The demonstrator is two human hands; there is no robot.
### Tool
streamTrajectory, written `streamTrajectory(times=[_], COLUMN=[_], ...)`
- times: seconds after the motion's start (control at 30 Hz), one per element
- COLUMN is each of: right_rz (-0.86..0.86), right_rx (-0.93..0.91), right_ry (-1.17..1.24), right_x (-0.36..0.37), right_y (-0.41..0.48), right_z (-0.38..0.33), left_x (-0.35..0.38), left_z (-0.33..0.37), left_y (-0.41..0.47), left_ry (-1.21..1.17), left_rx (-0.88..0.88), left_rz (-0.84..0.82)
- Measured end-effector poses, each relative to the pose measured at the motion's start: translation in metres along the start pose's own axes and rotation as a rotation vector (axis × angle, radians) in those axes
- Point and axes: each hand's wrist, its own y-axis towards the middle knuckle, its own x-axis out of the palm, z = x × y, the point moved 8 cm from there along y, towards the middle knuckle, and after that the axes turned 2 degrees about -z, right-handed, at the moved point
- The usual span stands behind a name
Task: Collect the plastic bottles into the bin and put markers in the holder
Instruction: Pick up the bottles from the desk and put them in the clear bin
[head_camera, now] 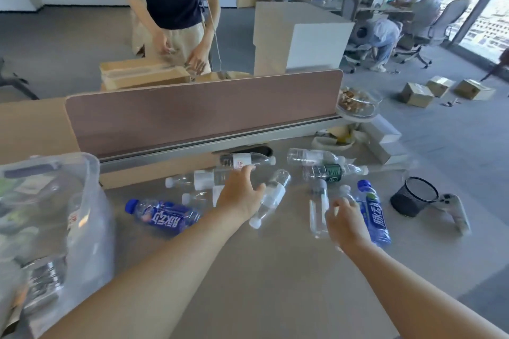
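Both forearms reach across the desk [248, 283]: the left hand [239, 195], fingers loosely spread and holding nothing, hovers over a clear ribbed bottle [271, 198], while the right hand [347, 224] curls around another clear bottle [318, 206] (grip partly hidden). Further plastic bottles, two blue-labelled [165, 216], lie scattered toward the desk's far edge. A translucent bin [91, 173] holding blurred items stands at the left edge; a black mesh holder [413, 197] stands near the right edge.

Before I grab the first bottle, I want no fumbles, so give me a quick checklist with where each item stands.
1. Left hand free to grasp: ok, open over the clear bottle.
2. Right hand free: cannot tell, its fingers hide behind a bottle.
3. Bin within reach at left: ok.
4. Bin has room: cannot tell, it is already partly filled.
5. Mesh holder upright: ok.
6. Markers located: not ok, none visible.
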Motion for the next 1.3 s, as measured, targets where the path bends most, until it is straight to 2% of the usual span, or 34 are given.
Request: streamTrajectory(times=[0.17,0.37,0.57,0.63,0.7,0.77,0.9,1.03,1.13,1.2,1.3], right_rz=[-0.048,-0.06,0.019,0.033,0.031,-0.03,-0.387,-0.38,-0.426,-0.39,-0.341], right_rx=[0.059,0.035,0.015,-0.004,-0.041,-0.074,-0.114,-0.127,-0.014,0.018,-0.058], right_ry=[0.139,0.144,0.249,0.269,0.254,0.157,-0.083,-0.266,-0.063,0.103,0.188], right_x=[-0.007,-0.004,0.008,0.015,0.024,0.042,0.107,0.124,0.121,0.108,0.089], right_y=[0.034,0.06,0.085,0.094,0.102,0.109,0.087,0.067,0.063,0.061,0.055], right_z=[0.047,0.084,0.086,0.077,0.066,0.061,0.058,0.037,0.021,0.002,-0.042], left_x=[0.08,0.152,0.192,0.193,0.182,0.161,0.097,0.027,-0.01,-0.032,-0.072], left_z=[0.001,-0.037,-0.056,-0.058,-0.055,-0.046,-0.025,-0.028,-0.031,-0.034,-0.037], left_y=[0.042,0.075,0.065,0.061,0.054,0.05,0.048,0.047,0.031,0.021,0.006], left_ry=[0.2,0.384,0.366,0.281,0.168,0.127,0.108,0.124,0.1,0.086,0.078], left_rx=[-0.093,-0.229,-0.236,-0.279,-0.309,-0.264,-0.14,-0.156,-0.121,-0.115,-0.083], left_rz=[-0.12,-0.194,-0.207,-0.193,-0.154,-0.093,0.025,0.166,0.235,0.287,0.41])
